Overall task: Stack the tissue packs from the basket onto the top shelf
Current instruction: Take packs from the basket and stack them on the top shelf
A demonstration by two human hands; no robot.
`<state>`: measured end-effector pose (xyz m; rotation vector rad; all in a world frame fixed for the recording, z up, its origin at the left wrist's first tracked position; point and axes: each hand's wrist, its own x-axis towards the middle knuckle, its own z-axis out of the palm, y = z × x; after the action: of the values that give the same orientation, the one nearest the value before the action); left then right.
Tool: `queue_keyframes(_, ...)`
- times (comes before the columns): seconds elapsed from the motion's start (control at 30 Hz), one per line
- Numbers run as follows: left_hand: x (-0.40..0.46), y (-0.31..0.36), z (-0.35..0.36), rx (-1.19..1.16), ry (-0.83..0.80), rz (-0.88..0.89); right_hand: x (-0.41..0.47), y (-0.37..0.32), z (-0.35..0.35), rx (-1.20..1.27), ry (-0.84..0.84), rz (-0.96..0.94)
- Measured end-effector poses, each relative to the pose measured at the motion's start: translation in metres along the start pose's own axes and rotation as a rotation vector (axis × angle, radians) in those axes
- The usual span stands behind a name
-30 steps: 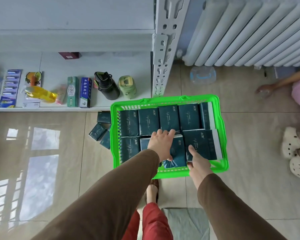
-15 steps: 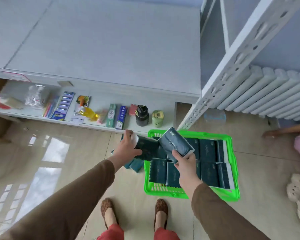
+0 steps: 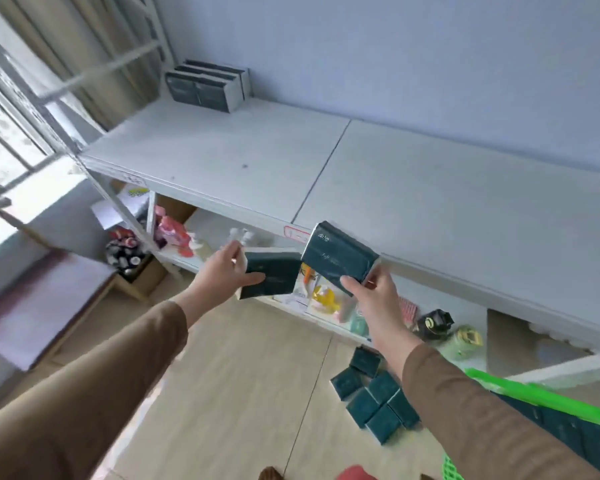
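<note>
Shelf: wide white metal top shelf (image 3: 430, 202), dark teal tissue packs stacked (image 3: 207, 85) at far-left corner.
Left hand (image 3: 222, 275): grips one dark teal tissue pack (image 3: 274, 277).
Right hand (image 3: 373, 296): pinches another teal pack (image 3: 336, 256).
Tip: set both flush beside the stack.

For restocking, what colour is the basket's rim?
Bright green basket rim, at the lower right of the head view.

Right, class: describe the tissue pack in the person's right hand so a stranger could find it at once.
Start at the white top shelf and come down to its front edge. Just before it, the right hand grips a dark teal tissue pack. Unlike the left hand's pack, it is higher and shows pale lettering.
</note>
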<state>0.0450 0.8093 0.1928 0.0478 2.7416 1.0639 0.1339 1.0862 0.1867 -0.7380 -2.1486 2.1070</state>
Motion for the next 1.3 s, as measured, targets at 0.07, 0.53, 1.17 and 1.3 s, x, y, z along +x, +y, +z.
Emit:
queue_keyframes(0.07,0.026,-0.016,-0.044,-0.001,0.049,0.021,0.016,-0.023,0.039,0.002,-0.009,-0.045)
queue_keyframes(0.53,0.277,-0.088,-0.207,0.158,0.142,0.139,0.225,-0.108,0.247,-0.062,-0.005,-0.24)
queue_keyframes(1.17,0.629,-0.168,-0.342,0.33,0.029,0.337,0.444,-0.174,0.488,-0.35,0.045,-0.161)
queue_keyframes(1.3,0.658,-0.172,-0.341,0.338,0.044,0.387,0.465,-0.173,0.511,-0.43,0.12,-0.141)
